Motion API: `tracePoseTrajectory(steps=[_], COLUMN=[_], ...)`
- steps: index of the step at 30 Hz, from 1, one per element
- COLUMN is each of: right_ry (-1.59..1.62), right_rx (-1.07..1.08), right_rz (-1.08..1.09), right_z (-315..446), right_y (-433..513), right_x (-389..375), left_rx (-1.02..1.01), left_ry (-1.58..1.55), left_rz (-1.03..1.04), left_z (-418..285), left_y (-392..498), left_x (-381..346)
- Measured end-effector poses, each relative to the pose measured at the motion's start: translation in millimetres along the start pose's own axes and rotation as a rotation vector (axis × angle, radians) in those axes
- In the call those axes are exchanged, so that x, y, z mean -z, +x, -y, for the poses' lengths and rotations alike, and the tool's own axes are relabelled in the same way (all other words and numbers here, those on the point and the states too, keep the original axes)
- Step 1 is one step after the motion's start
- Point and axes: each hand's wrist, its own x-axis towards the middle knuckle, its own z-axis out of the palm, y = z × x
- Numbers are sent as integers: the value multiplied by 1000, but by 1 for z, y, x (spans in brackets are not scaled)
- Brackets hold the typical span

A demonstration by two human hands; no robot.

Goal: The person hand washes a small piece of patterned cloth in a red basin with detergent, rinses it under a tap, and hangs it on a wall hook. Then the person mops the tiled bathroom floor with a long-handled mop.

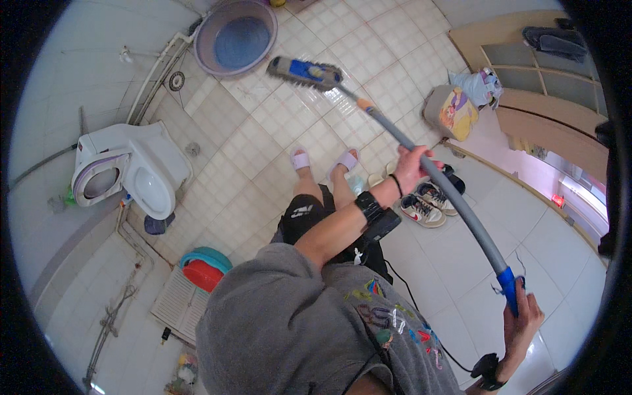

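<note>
A flat mop with a grey fringed head and blue plate (307,72) lies diagonally across the view. Its grey pole (456,200) runs from the head, over the tiled floor, down to a blue end grip at the lower right. My left hand (416,167) is closed around the middle of the pole, a black band on its wrist. My right hand (524,308) holds the blue end grip. A large purple plastic basin (199,47) with a blue inside stands left of the mop head. Whether the head touches the floor, I cannot tell.
A white squat-style toilet (148,185) with a raised seat stands at the left. Sneakers (419,210) and slippers are beside my legs at the right. A fabric bin (447,111) stands by the doorway. Red and teal basins (203,274) sit at lower left. A black cable hangs at my side.
</note>
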Motion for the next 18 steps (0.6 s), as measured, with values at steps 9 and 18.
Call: tracePoseTrajectory(steps=[9, 18], right_ry=[374, 432], right_rx=[-420, -241], right_rz=[86, 40], right_z=[-4, -22], right_y=[-28, 32], right_x=[0, -16], left_rx=[259, 271], left_ry=[36, 149], left_rz=[119, -28], left_z=[97, 107], left_y=[92, 149], left_x=[-63, -53])
